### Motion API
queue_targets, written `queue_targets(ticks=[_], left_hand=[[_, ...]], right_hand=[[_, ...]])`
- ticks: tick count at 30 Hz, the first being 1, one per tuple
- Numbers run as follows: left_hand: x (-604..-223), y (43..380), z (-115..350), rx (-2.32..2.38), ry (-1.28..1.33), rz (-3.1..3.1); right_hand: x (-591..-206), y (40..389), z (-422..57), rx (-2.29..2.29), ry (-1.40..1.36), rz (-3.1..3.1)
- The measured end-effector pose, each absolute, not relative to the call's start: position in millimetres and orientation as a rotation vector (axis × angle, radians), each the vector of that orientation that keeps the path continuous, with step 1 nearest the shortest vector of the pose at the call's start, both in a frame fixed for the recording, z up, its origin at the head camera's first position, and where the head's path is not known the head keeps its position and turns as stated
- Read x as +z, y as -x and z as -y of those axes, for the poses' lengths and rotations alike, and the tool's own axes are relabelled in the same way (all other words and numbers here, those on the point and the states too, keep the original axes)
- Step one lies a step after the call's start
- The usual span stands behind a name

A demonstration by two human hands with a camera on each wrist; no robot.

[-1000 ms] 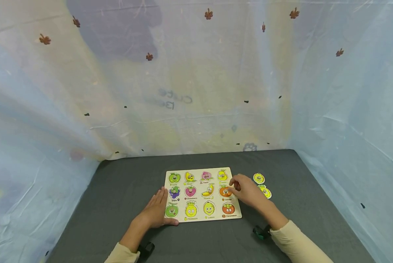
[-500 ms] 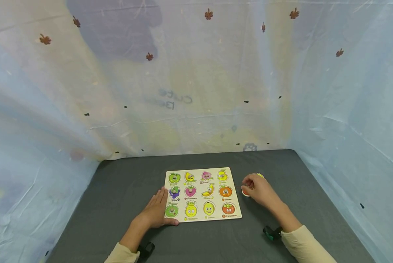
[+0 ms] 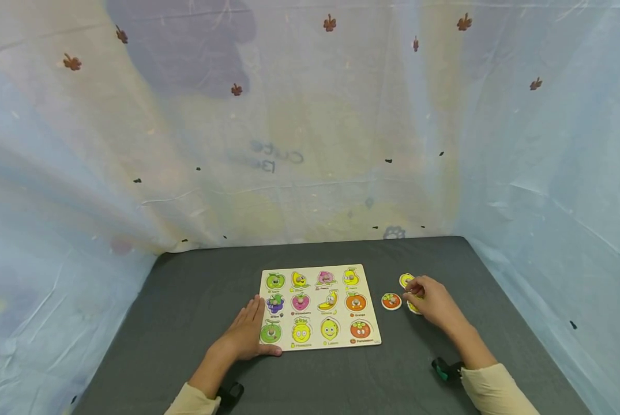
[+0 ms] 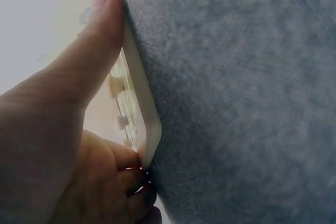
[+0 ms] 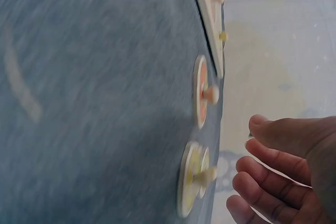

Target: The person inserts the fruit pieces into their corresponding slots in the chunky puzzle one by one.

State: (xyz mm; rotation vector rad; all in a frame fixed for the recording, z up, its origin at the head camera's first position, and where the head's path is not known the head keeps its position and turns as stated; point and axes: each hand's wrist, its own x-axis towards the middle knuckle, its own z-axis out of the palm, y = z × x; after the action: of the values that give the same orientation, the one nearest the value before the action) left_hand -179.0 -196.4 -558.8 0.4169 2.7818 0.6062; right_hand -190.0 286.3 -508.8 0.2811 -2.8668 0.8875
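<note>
A wooden fruit puzzle board (image 3: 315, 316) with knobbed fruit pieces lies on the dark cloth. My left hand (image 3: 248, 330) rests against its near left corner, with straight fingers along the left side and the thumb (image 4: 100, 38) over the front edge. My right hand (image 3: 434, 301) hovers over the loose pieces to the board's right. Its thumb and fingers bend loosely with nothing between them, apart from the knobs in the right wrist view. A red fruit piece (image 3: 391, 301) lies nearest the board. Two yellow fruit pieces, a farther one (image 3: 405, 280) and a nearer one (image 5: 188, 182), are partly hidden.
Dark grey cloth (image 3: 310, 383) covers the table. A pale printed sheet (image 3: 310, 127) hangs behind the table and along both sides. A black strap device sits under each wrist.
My right hand moved right from the board, set the red fruit piece on the cloth and let it go, then shifted over the yellow pieces. My left hand stayed still.
</note>
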Motion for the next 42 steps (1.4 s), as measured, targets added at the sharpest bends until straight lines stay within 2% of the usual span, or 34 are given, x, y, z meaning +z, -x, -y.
queue_targets(ticks=[7, 20, 33, 42], left_hand=[[-560, 179, 197, 0.603, -0.412, -2.774], [-539, 170, 192, 0.642, -0.422, -2.731], [-559, 178, 195, 0.606, -0.410, -2.780], [-558, 177, 195, 0.606, -0.408, -2.771]], right_hand=[[-517, 190, -300, 0.876, -0.282, 2.886], [-522, 188, -307, 0.896, -0.268, 2.942], [-523, 190, -309, 0.869, -0.234, 2.970], [-521, 189, -309, 0.845, -0.234, 2.937]])
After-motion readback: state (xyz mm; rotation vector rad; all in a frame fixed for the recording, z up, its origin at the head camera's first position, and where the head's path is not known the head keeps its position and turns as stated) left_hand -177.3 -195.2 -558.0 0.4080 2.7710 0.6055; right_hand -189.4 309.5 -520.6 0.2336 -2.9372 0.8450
